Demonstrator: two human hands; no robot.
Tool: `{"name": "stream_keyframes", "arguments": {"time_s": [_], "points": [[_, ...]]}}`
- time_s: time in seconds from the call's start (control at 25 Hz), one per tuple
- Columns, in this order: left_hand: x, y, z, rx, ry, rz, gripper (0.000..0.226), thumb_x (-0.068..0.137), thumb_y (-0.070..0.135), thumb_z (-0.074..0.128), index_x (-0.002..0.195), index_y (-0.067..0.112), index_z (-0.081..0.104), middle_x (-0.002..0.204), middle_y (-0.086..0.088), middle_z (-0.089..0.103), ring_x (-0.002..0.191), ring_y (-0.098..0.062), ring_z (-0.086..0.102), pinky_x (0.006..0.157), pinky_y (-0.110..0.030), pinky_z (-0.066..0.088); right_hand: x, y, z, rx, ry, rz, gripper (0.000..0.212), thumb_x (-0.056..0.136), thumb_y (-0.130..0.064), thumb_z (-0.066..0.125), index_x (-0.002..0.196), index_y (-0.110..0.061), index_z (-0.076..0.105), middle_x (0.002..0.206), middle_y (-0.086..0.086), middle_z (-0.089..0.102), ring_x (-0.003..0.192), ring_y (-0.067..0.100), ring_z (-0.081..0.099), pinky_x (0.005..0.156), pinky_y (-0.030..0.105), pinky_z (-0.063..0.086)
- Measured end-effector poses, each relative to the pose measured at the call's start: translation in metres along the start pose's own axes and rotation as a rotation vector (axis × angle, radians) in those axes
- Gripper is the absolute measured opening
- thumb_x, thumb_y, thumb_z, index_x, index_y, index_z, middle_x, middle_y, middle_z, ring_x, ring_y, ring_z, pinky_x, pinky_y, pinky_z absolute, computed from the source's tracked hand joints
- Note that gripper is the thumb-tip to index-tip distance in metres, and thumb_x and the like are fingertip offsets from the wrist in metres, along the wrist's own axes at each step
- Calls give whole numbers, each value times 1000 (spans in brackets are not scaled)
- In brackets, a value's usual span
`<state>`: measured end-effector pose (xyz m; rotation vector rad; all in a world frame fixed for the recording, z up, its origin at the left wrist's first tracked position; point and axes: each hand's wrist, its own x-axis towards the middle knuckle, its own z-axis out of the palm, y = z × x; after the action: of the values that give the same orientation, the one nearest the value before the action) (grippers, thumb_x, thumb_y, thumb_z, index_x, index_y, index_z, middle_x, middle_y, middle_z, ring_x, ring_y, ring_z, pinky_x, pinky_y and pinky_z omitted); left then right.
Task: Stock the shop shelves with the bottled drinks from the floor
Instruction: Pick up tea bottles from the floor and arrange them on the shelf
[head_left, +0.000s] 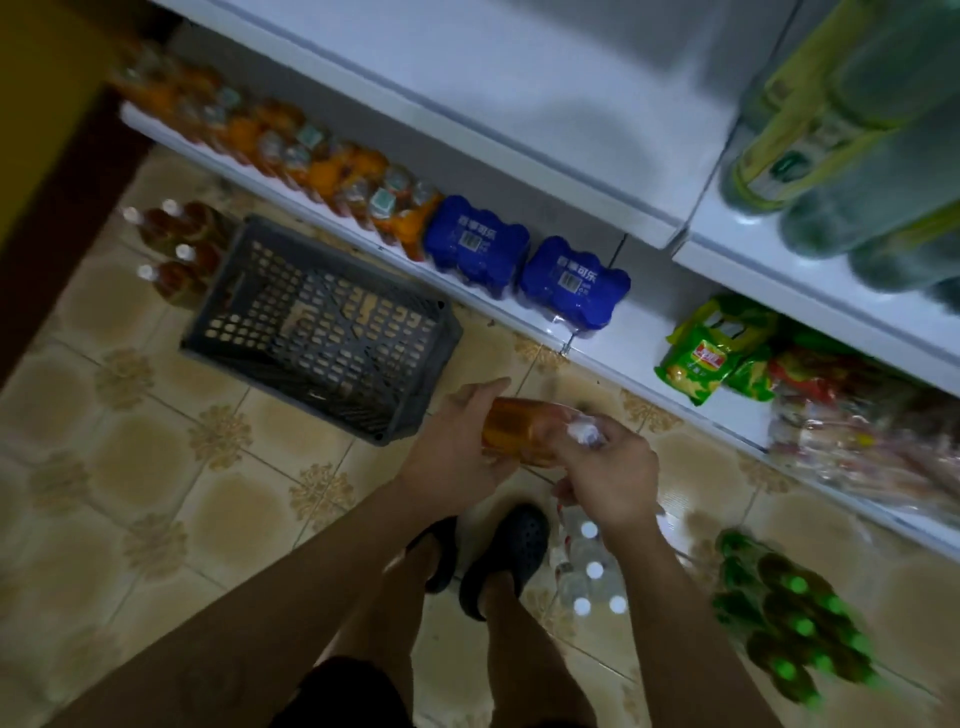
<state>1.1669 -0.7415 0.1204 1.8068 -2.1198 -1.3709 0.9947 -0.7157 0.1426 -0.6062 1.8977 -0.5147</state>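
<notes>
An amber drink bottle (511, 427) lies sideways between both hands, above the tiled floor in front of the bottom shelf (618, 343). My left hand (457, 441) cups its body from the left with the fingers stretched over the top. My right hand (608, 467) grips the neck end, where clear plastic wrap is bunched. On the floor stand a pack of clear bottles with white caps (589, 569), a pack of green bottles (795, 629) and brown bottles with white caps (176, 249).
A dark plastic crate (322, 322) lies on the floor at left. The bottom shelf holds orange drink bottles (291, 156), two blue shrink-wrapped packs (524, 265) and snack bags (711, 353). Large green bottles (852, 156) fill the upper right shelf. My feet in dark clogs (488, 551) stand below.
</notes>
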Motion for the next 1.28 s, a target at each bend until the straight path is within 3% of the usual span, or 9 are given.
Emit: {"name": "stream_keyframes", "arguments": {"time_s": [0.12, 0.28, 0.4, 0.52, 0.76, 0.96, 1.04, 1.16, 1.28], "points": [[-50, 26, -33, 143, 21, 33, 87, 74, 39, 76, 146, 28, 30, 149, 0, 35, 132, -26, 38, 107, -49, 36, -61, -37, -18, 22, -16, 7, 34, 78, -51, 77, 81, -18, 72, 64, 5, 72, 47, 25, 67, 50, 37, 58], [-105, 57, -70, 242, 101, 44, 92, 74, 40, 78, 149, 25, 27, 153, -1, 31, 140, -26, 29, 112, -53, 27, -126, -72, -51, 143, -65, 40, 39, 80, -45, 77, 87, -8, 71, 61, 10, 70, 41, 24, 64, 36, 22, 44], [-133, 80, -89, 263, 114, 84, 95, 75, 40, 78, 151, 26, 22, 156, 0, 25, 145, -25, 21, 115, -53, 23, -166, -90, -75, 168, -101, 1, 43, 82, -50, 73, 89, -7, 71, 68, 15, 72, 46, 28, 65, 40, 28, 50], [-152, 101, -116, 251, 176, 173, 95, 73, 36, 80, 149, 24, 26, 152, -3, 31, 141, -26, 26, 112, -53, 30, -199, -107, -90, 196, -138, -44, 48, 85, -55, 67, 91, -8, 73, 70, 18, 72, 48, 29, 66, 47, 34, 55], [-190, 137, -166, 230, 316, 159, 84, 68, 44, 80, 139, 33, 37, 133, 6, 45, 125, -14, 34, 93, -40, 47, -239, -144, -111, 191, -198, -173, 53, 86, -56, 64, 96, -5, 73, 70, 18, 72, 52, 27, 67, 47, 29, 52], [-216, 170, -169, -41, 403, 103, 78, 62, 55, 80, 128, 42, 41, 113, 17, 54, 105, -7, 53, 86, -35, 53, -263, -170, -120, 221, -232, -369, 39, 87, -44, 70, 112, -16, 64, 100, 9, 73, 85, 27, 73, 61, 35, 61], [-221, 189, -166, -146, 434, 88, 71, 58, 67, 75, 117, 45, 45, 103, 19, 61, 93, -3, 61, 79, -35, 58, -271, -177, -118, 221, -257, -447, 47, 87, -35, 73, 125, -19, 53, 104, 8, 72, 81, 27, 73, 56, 30, 58], [-226, 216, -170, -268, 476, 99, 73, 57, 71, 73, 117, 40, 44, 99, 16, 61, 90, -4, 63, 81, -35, 59, -280, -188, -120, 288, -256, -502, 58, 86, -32, 74, 135, -33, 44, 99, 6, 73, 84, 28, 74, 75, 49, 61], [-231, 239, -188, -328, 537, 135, 72, 60, 64, 76, 118, 39, 42, 100, 18, 59, 92, -2, 61, 84, -35, 57, -287, -208, -131, 327, -299, -592, 62, 86, -30, 74, 138, -41, 41, 106, 9, 71, 89, 20, 74, 80, 46, 61]]}}
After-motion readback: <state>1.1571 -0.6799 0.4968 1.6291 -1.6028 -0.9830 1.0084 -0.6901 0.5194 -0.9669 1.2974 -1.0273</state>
